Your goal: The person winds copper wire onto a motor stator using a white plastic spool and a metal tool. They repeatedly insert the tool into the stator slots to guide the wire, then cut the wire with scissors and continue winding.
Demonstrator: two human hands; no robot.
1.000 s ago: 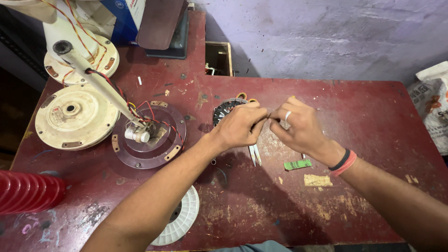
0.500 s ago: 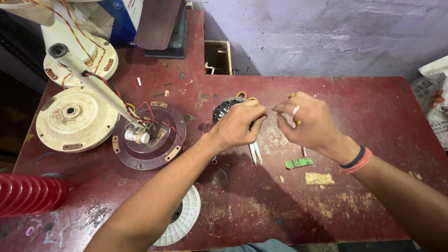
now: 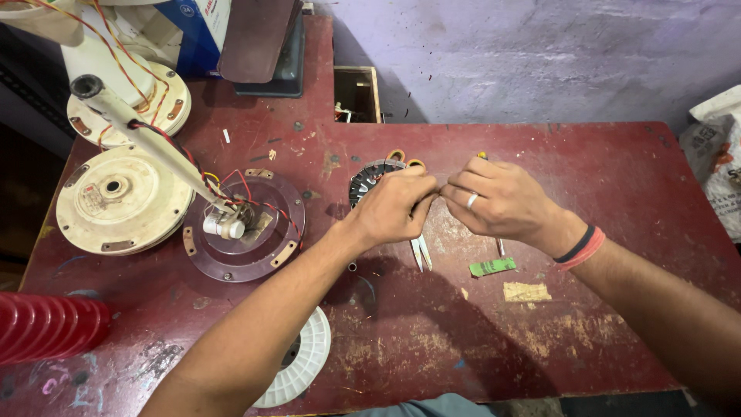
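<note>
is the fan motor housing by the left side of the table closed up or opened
Opened. The maroon motor base lies apart with its shaft and wires exposed, while the cream cover sits separately beside it on the red table.

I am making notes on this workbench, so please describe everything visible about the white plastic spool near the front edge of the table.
The white plastic spool lies flat on the worn dark red table, near its front edge. It looks like moulded plastic, round, with a ribbed flange whose fine radial ridges run around the rim and a dark opening at the centre. It appears empty of wire. The left forearm passes over it and hides its left part. Whether the arm touches it cannot be told. Neither hand holds it.
</note>
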